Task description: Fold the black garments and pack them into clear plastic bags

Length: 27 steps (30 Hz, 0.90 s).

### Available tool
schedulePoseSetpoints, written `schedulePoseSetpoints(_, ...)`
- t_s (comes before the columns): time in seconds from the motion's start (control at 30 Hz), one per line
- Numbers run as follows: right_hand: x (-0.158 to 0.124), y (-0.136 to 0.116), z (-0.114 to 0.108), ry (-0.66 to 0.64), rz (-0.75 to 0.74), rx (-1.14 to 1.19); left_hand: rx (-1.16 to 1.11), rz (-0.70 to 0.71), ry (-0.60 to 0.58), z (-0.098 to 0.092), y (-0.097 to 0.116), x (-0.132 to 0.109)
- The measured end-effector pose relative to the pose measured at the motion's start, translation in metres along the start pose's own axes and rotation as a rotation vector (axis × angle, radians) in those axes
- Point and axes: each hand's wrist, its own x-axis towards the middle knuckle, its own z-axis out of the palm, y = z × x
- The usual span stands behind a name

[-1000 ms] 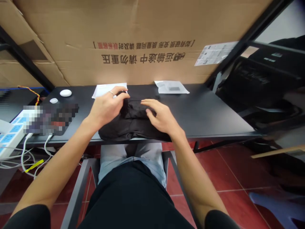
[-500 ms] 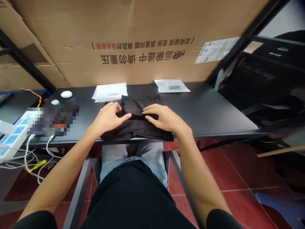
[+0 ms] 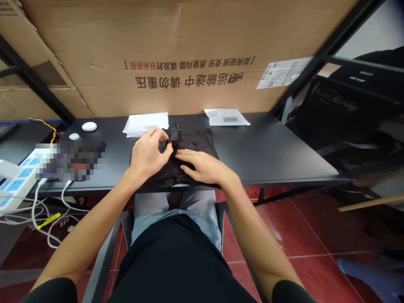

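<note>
A black cloth garment (image 3: 198, 136) lies partly folded on the desk in front of me; its exact kind does not show. My left hand (image 3: 150, 151) pinches a bunched, raised fold of it between thumb and fingers. A ring sits on one finger of that hand. Just to the right, my right hand (image 3: 202, 166) rests palm down on the cloth with its fingers stretched out. Its fingertips reach close to the fold. Both hands cover much of the garment's near part.
Behind the cloth lie two white plastic packets, a left packet (image 3: 147, 122) and a right packet (image 3: 226, 117). A large cardboard sheet (image 3: 189, 33) stands along the back of the black desk (image 3: 268, 147). At left are a white oval case (image 3: 89, 126), a power strip (image 3: 19, 179) and white cables.
My left hand has closed on the cloth and lifted a fold upright. My right hand has moved left and down, pressing flatter on the garment.
</note>
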Motion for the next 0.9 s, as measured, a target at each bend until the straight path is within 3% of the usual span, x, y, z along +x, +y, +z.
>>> schedulePoseSetpoints(0.1,-0.009,0.005,-0.015,0.045,0.01,0.041,-0.032,0.077,-0.035,0.007,0.011,-0.001)
schedulePoseSetpoints(0.23,-0.03,0.025,-0.043,0.292,0.132,0.02,-0.077,0.157,-0.134,0.031,0.026,-0.005)
schedulePoseSetpoints(0.37,-0.035,0.04,-0.042,0.205,0.109,0.033,-0.149,0.238,-0.169,0.044,0.031,-0.007)
schedulePoseSetpoints(0.43,-0.032,0.044,-0.035,0.132,0.108,0.039,-0.143,0.174,-0.134,0.04,0.026,-0.006)
schedulePoseSetpoints(0.53,-0.028,0.048,-0.028,0.093,0.135,0.077,-0.051,-0.045,-0.12,0.031,0.011,0.001)
schedulePoseSetpoints(0.67,-0.029,0.051,-0.028,0.11,0.151,0.137,-0.1,-0.217,-0.364,0.031,-0.007,0.013)
schedulePoseSetpoints(0.73,-0.03,0.053,-0.029,0.109,0.15,0.157,-0.201,-0.232,-0.401,0.038,-0.008,0.018)
schedulePoseSetpoints(0.9,-0.032,0.056,-0.03,0.115,0.133,0.19,-0.493,-0.313,-0.342,0.056,0.008,0.027)
